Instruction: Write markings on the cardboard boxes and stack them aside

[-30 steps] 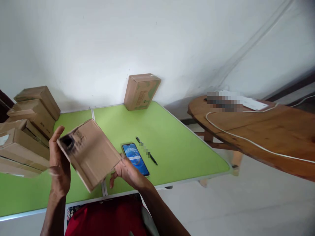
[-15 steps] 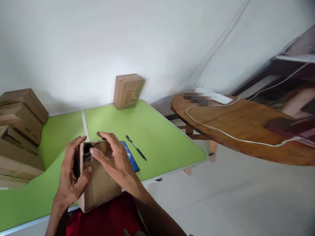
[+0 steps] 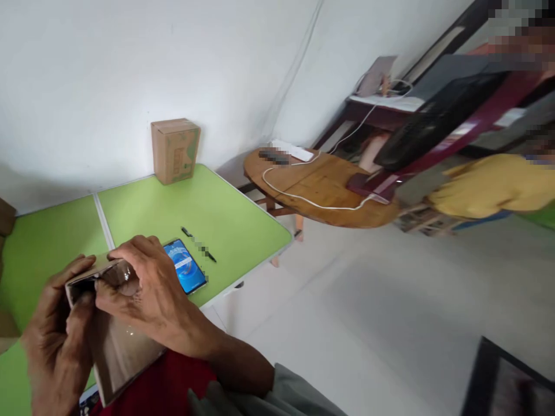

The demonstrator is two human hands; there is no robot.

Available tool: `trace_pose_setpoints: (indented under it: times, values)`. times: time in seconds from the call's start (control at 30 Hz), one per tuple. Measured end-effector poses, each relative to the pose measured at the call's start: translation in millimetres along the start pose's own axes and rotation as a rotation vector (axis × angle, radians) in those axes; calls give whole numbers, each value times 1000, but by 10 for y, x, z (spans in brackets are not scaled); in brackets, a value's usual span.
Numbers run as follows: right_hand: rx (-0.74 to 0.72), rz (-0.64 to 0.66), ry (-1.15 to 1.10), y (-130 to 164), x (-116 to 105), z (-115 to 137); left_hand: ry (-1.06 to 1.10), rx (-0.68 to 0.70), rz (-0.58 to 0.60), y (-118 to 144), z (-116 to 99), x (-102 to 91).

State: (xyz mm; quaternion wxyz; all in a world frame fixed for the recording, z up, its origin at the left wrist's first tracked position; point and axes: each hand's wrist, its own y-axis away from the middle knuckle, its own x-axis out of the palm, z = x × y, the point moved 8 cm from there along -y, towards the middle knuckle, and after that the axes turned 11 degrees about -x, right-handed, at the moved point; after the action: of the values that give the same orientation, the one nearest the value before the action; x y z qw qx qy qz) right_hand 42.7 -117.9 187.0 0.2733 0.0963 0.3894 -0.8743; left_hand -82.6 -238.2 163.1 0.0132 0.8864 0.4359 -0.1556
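Head view, setting: white wall behind a green table (image 3: 243,219) with a pale edge strip and a seam dividing its top into two panels; pale floor to the right.
Far corner: a closed brown carton (image 3: 174,150) stands upright against the wall at the table's back edge.
Table top: a phone (image 3: 185,267) lies flat, screen lit blue, just beside the right hand; a slim black pen (image 3: 198,245) lies just beyond it, apart from both.
Right of the table: a rounded wooden table (image 3: 321,188) carrying a white cable and a flat white item; further right, a dark shelf unit and a person in a yellow garment.
Held thing: a cardboard box (image 3: 119,346), plain brown and flat-sided, at the table's near edge above a red garment; its contents cannot be seen.
Left hand (image 3: 54,341): fingers curled, gripping the box's left side.
Right hand (image 3: 150,294): fingers bent over the box's top end, pressing on the flap.
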Motion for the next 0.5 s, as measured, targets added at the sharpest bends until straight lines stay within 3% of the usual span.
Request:
trace_pose_setpoints:
  times: [0.1,0.17,0.27,0.37,0.5]
  values:
    - [-32,12,-187,14,-92,-112,-1,-31,4,-45,11,15]
    - [19,-31,-251,57,-276,-357,8,-27,-9,-103,28,-8]
    - [345,-56,18,256,-620,-1073,70,-61,-38,-206,117,-55]
    - [722,84,381,603,-869,-1778,158,-136,5,-274,214,-16]
    - [861,87,422,861,-972,-2212,199,-150,23,-297,207,1]
